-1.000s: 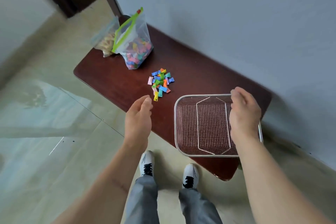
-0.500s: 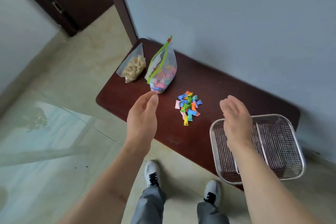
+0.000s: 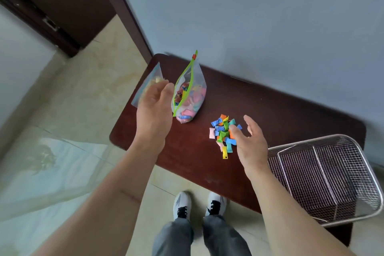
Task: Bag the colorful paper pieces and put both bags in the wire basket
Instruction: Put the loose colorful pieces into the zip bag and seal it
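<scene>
Since those colorful paper pieces (image 3: pixel 223 134) are just little folded scraps, they're going to weigh basically nothing, crush easily and scatter if you swipe at them, so I'd scoop or pinch a small bunch from the edge of the pile rather than go one by one. Nearest to the person, the wire basket (image 3: pixel 351 143) sits at the right end of the worktop (image 3: pixel 280 106), hanging a bit over the near edge, with nothing in it that I can see. Right hand (image 3: pixel 250 143) is open, fingers spread, holding nothing, just beside the right side of the loose pile with the thumb about touching the nearest pieces. Left hand (image 3: pixel 154 108) is open too, palm turned up-ish, empty, right next to the green zip rim of the clear bag (image 3: pixel 190 97), which stands propped and open to the left of the pile and a little farther back, already partly full. That bag is thin floppy plastic, probably slippery, so take it by the stiffer zip edge to keep the mouth open. Behind the left hand, a second bag (image 3: pixel 150 81) with pale contents sits at the far left corner, mostly hidden.
</scene>
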